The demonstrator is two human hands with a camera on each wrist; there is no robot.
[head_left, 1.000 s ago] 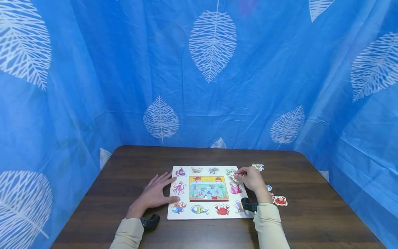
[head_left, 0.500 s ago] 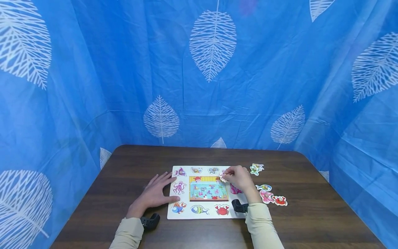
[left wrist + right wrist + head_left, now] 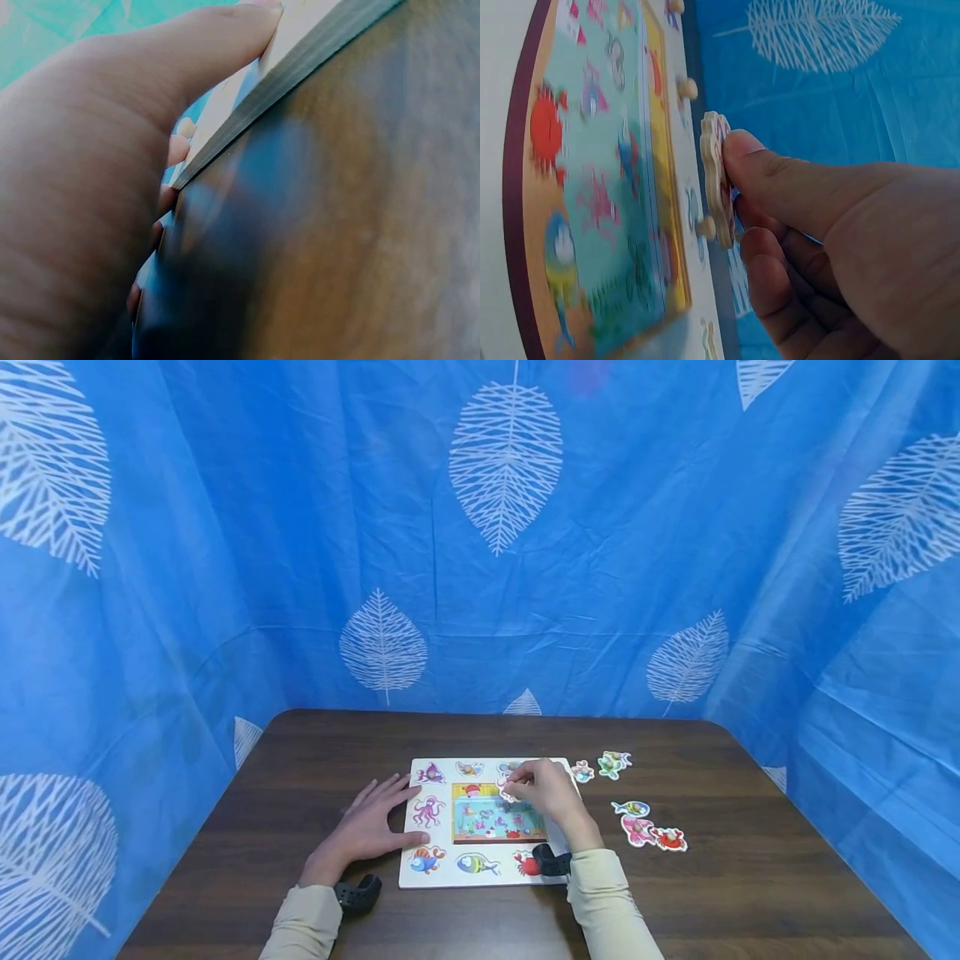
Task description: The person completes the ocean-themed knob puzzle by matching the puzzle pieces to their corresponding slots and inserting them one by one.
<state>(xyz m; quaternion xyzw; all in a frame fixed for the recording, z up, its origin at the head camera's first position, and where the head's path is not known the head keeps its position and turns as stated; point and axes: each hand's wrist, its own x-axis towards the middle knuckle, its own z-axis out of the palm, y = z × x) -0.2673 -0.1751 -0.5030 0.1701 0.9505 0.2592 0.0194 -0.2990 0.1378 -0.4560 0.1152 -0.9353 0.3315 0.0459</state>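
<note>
A white wooden puzzle board (image 3: 450,880) with printed sea animals lies flat on the table. My left hand (image 3: 367,827) rests at its left edge, fingers spread; in the left wrist view the thumb (image 3: 217,45) lies on the board's border. My right hand (image 3: 551,797) pinches a puzzle piece (image 3: 714,180) with a wavy pale wood edge and pink-red markings. It holds this piece tilted on edge, above the upper part of the aquarium picture (image 3: 495,827). The piece's front is mostly turned away. Pieces with wooden knobs (image 3: 688,88) sit along the board's top row.
Loose pieces lie right of the board: a small one (image 3: 582,772), a green one (image 3: 611,766) overlapping another, a striped fish (image 3: 632,808), a pink one (image 3: 637,832) and a red crab (image 3: 669,839). A blue leaf-patterned curtain (image 3: 480,610) hangs behind the dark wooden table (image 3: 330,760).
My right hand has moved left with the piece, from the board's upper right corner to over the aquarium picture, uncovering loose pieces on the right. The left hand stays on the board.
</note>
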